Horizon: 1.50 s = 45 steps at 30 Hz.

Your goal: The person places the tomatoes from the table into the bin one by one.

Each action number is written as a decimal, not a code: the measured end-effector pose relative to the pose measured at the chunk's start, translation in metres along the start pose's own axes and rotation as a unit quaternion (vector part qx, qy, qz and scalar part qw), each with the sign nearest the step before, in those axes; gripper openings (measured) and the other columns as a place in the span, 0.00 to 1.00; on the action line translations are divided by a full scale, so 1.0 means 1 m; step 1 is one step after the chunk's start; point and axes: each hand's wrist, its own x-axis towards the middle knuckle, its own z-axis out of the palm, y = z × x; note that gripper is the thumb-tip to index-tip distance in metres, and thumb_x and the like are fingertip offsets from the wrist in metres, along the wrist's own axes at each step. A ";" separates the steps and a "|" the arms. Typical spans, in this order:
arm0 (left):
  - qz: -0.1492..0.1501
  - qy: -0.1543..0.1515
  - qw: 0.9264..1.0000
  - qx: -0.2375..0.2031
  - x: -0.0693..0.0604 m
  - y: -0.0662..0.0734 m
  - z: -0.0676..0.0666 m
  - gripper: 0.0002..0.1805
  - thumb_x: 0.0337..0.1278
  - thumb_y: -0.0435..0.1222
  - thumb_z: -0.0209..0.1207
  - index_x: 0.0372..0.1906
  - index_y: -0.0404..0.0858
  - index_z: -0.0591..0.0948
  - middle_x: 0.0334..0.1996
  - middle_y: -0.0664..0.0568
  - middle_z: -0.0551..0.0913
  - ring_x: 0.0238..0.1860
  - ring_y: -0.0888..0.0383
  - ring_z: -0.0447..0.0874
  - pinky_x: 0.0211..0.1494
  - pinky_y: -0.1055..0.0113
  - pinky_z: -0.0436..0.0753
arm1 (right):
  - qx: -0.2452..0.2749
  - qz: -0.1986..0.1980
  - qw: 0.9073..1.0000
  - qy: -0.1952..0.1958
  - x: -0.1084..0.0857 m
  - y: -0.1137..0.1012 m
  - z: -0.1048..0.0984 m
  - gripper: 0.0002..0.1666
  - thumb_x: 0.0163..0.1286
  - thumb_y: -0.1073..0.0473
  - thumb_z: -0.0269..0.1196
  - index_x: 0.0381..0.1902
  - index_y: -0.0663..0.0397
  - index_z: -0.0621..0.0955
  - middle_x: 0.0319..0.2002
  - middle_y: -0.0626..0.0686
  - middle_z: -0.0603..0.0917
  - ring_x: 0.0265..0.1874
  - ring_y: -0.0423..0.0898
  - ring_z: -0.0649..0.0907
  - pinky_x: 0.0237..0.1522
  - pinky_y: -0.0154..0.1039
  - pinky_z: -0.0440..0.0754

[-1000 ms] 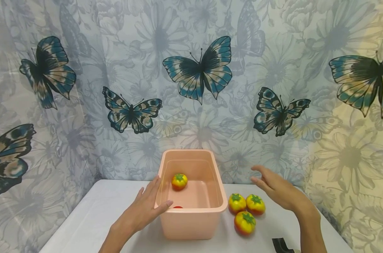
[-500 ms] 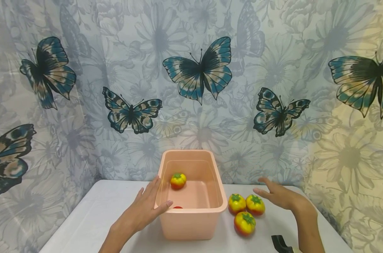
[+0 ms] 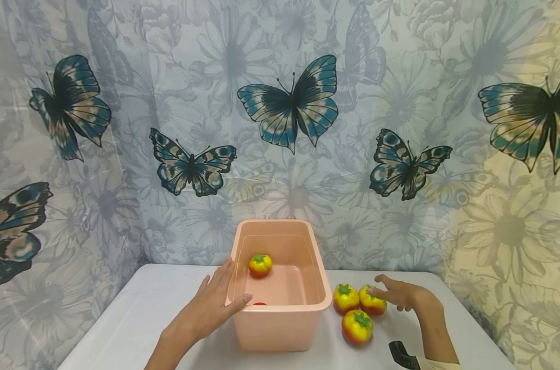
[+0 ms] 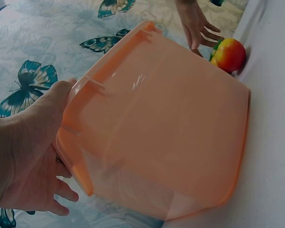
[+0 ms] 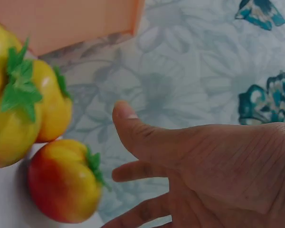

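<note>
Recorded on white counter before grey-blue butterfly-print fabric wall: three round, green-topped yellow-red fruits between pink rectangular plastic bin, touched by straight-fingered left hand, and released, spread right hand.

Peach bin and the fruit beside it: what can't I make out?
Head: what the red thing is; the near rim of the bin hides most of it.
Left wrist: inside the bin; its outer wall hides it.
Right wrist: the whole leftmost fruit; the left edge cuts it off.
</note>
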 end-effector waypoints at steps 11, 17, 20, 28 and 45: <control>0.010 0.001 1.000 -0.001 0.000 0.001 -0.001 0.57 0.69 0.70 0.50 0.86 0.38 0.47 0.87 0.44 0.46 0.87 0.43 0.46 0.86 0.34 0.40 | 0.008 0.018 1.000 -0.012 0.036 0.027 0.022 0.56 0.66 0.25 0.65 0.70 0.66 0.66 0.35 0.57 0.76 0.29 0.50 0.78 0.30 0.37 0.73; 0.008 0.003 1.000 -0.002 0.000 0.001 -0.001 0.57 0.68 0.71 0.51 0.86 0.39 0.47 0.87 0.45 0.46 0.87 0.44 0.47 0.86 0.35 0.40 | -0.004 -0.008 1.000 0.013 0.016 0.014 0.010 0.45 0.70 0.42 0.69 0.69 0.68 0.67 0.50 0.67 0.82 0.35 0.53 0.83 0.42 0.52 0.82; 0.007 0.005 1.000 -0.002 0.001 0.001 0.000 0.58 0.67 0.71 0.50 0.86 0.39 0.48 0.87 0.45 0.47 0.87 0.44 0.48 0.86 0.34 0.41 | -0.008 -0.025 0.999 0.024 0.009 0.011 0.002 0.53 0.72 0.42 0.68 0.75 0.74 0.59 0.64 0.77 0.75 0.42 0.59 0.87 0.53 0.64 0.83; 0.000 0.002 1.000 -0.004 0.001 -0.001 0.000 0.58 0.67 0.71 0.51 0.86 0.39 0.47 0.87 0.45 0.47 0.87 0.44 0.47 0.87 0.35 0.41 | -0.010 -0.070 0.995 0.064 0.005 0.005 -0.007 0.58 0.71 0.44 0.68 0.76 0.81 0.55 0.71 0.82 0.66 0.61 0.72 0.81 0.64 0.70 0.77; 0.004 0.007 1.000 0.000 0.001 0.000 0.000 0.57 0.67 0.71 0.51 0.85 0.38 0.49 0.87 0.45 0.47 0.87 0.44 0.47 0.87 0.35 0.42 | -0.002 -0.172 0.932 0.318 0.004 -0.010 -0.007 0.44 0.60 0.49 0.74 0.66 0.59 0.65 0.44 0.59 0.83 0.34 0.46 0.80 0.33 0.38 0.80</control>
